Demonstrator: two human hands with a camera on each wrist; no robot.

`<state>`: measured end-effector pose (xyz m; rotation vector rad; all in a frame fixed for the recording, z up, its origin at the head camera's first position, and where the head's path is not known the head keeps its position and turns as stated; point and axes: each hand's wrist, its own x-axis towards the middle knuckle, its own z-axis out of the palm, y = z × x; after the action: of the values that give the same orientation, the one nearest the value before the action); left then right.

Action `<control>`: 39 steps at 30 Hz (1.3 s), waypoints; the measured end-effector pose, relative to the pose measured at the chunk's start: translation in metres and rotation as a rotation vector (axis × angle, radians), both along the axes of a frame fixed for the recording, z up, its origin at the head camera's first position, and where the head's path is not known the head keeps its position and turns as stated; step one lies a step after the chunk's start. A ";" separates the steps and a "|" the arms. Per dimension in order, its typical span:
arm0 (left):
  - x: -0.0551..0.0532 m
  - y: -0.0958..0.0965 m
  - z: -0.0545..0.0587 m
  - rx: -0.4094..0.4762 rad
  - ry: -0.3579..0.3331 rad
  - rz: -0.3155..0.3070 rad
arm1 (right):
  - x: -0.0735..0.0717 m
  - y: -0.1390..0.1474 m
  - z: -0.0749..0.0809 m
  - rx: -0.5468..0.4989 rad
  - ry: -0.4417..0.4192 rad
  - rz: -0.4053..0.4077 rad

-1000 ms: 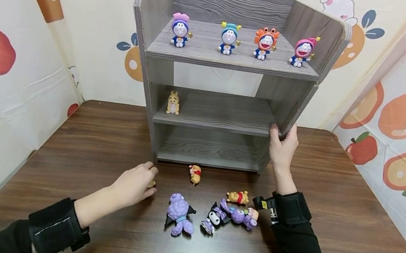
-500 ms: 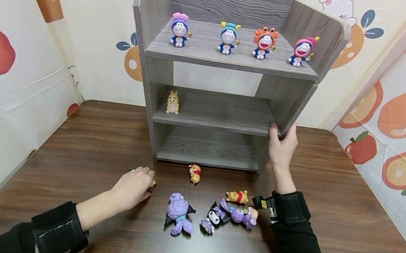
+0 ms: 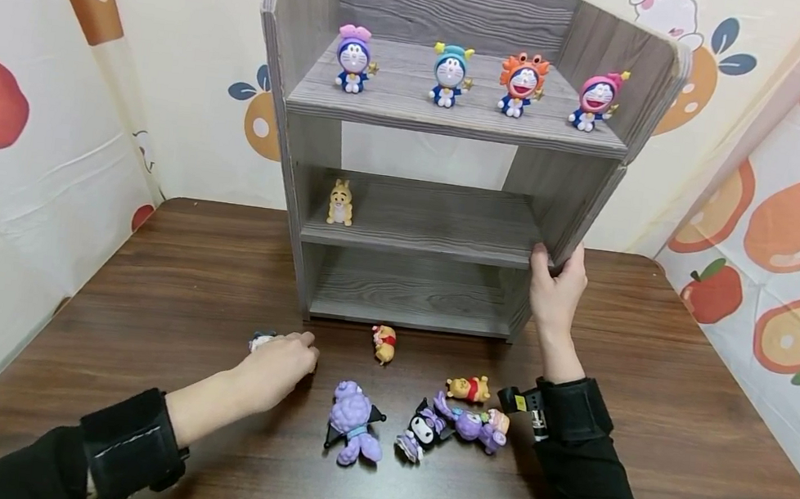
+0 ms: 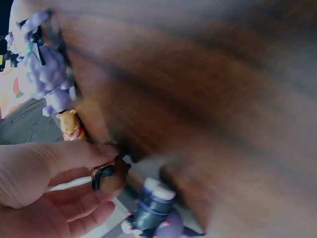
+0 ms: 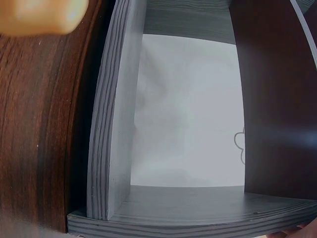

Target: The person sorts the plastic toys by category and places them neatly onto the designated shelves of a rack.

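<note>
My left hand is low over the table, left of the shelf's front. In the left wrist view its thumb and fingers pinch a small orange-brown figurine with a black mark; most of it is covered. A dark figurine with a white top lies close by, partly hidden behind the hand in the head view. My right hand grips the right side panel of the grey wooden shelf, thumb in front. One yellow rabbit figurine stands at the left of the middle shelf.
Two bear figurines in red, one nearer the shelf and one farther right, lie on the table. Around them lie a lilac figurine, a black-and-purple figurine and another purple figurine. Several blue figurines stand on top.
My left hand drew back slightly toward the left, then moved right again with the small figurine. More of a dark-and-white figurine now shows behind it. The right hand stays on the shelf.
</note>
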<state>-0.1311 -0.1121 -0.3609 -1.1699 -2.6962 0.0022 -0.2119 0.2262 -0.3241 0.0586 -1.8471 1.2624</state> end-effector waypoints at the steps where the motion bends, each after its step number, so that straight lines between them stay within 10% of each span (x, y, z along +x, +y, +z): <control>1: -0.001 0.002 0.001 -0.027 -0.003 -0.016 | 0.000 0.000 0.000 0.002 0.001 -0.001; 16: -0.009 0.025 0.012 -0.307 -0.012 -0.151 | 0.001 0.000 0.001 0.000 -0.008 0.003; 23: -0.012 0.025 0.014 -0.300 -0.095 -0.179 | 0.000 0.000 0.000 0.005 -0.010 -0.014; 33: -0.017 0.014 0.017 -0.119 -0.424 -0.106 | -0.001 0.001 0.000 0.000 -0.010 -0.015; 39: -0.019 0.004 0.016 -0.019 -0.434 -0.088 | -0.001 0.000 -0.001 -0.001 -0.001 -0.007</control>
<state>-0.1500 -0.1077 -0.3447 -1.4365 -3.0084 -0.2699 -0.2129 0.2267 -0.3250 0.0509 -1.8454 1.2587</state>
